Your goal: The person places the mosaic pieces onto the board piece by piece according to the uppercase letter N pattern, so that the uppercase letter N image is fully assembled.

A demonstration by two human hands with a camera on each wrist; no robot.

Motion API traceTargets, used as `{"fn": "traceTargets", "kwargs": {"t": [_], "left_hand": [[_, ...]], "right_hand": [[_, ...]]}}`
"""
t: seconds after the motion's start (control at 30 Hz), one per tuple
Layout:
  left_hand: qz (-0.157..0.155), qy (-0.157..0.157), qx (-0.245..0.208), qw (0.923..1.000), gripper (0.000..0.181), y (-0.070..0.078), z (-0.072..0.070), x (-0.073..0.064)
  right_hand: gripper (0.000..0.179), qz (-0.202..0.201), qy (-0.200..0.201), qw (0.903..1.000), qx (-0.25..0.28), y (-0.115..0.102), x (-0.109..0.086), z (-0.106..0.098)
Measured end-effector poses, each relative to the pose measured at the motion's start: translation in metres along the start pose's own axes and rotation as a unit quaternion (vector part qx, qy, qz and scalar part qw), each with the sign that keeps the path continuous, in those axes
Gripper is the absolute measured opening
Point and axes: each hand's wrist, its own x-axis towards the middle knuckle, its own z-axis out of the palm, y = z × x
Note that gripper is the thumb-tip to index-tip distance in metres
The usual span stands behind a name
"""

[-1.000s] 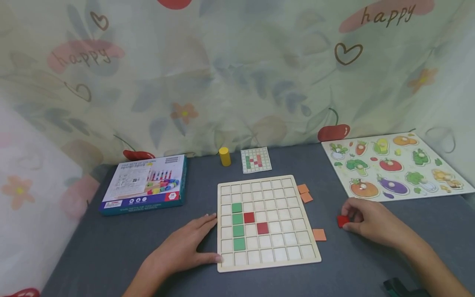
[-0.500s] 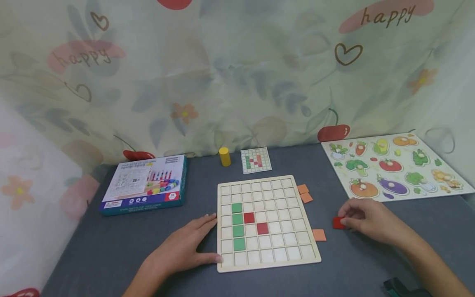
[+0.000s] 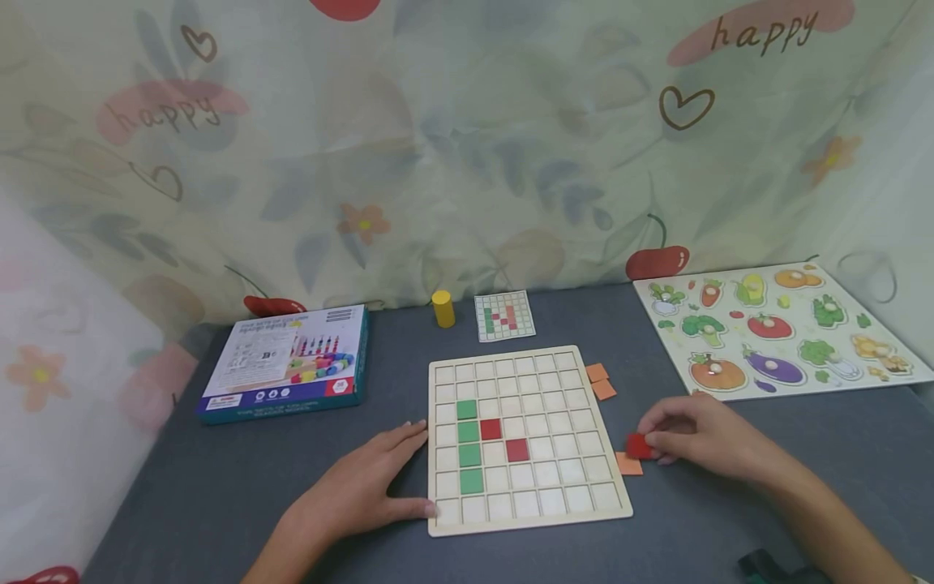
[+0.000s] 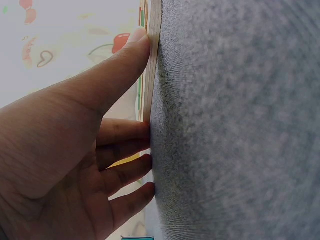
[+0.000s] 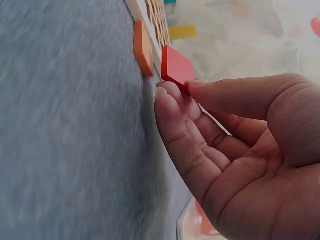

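Red square tile (image 5: 176,66), sides near-equal, free edge toward the board (image 3: 541,448), pinched between right fingers (image 5: 185,145)

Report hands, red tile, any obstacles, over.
Right fingers pinch raised red tile. Left fingers touch left edge of board. Orange tile beside board, possibly in path.

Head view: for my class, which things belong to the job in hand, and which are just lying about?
Seems part of the job:
grid board, touched by the left hand
red tile in the right hand
green tiles and seated red tiles
orange tiles
pattern card

Seems just lying about:
box
yellow cylinder
vegetable puzzle
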Motion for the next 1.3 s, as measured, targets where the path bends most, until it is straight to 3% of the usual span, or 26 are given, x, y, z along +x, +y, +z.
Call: {"fn": "traceTargets", "kwargs": {"t": [0.3,0.7,0.93,1.1,1.3], "left_hand": [[0.002,-0.001,-0.001,1.0000,0.104,0.000,0.000,0.000],[-0.001,0.000,-0.002,1.0000,0.104,0.000,0.000,0.000],[0.000,0.001,0.000,1.0000,0.104,0.000,0.000,-0.001],[0.002,0.002,-0.001,1.0000,0.104,0.000,0.000,-0.001],[0.008,0.005,-0.003,1.0000,0.103,0.000,-0.001,-0.001]], "right_hand": [[0.008,-0.014,-0.016,0.9998,0.001,-0.021,0.016,0.022],[0.013,-0.061,-0.016,0.9940,-0.089,-0.044,0.044,0.061],[0.018,-0.078,-0.018,0.9890,-0.125,-0.053,0.051,0.082],[0.020,-0.106,-0.009,0.9803,-0.166,-0.054,0.050,0.086],[0.020,-0.118,-0.013,0.9785,-0.169,-0.053,0.047,0.084]]}}
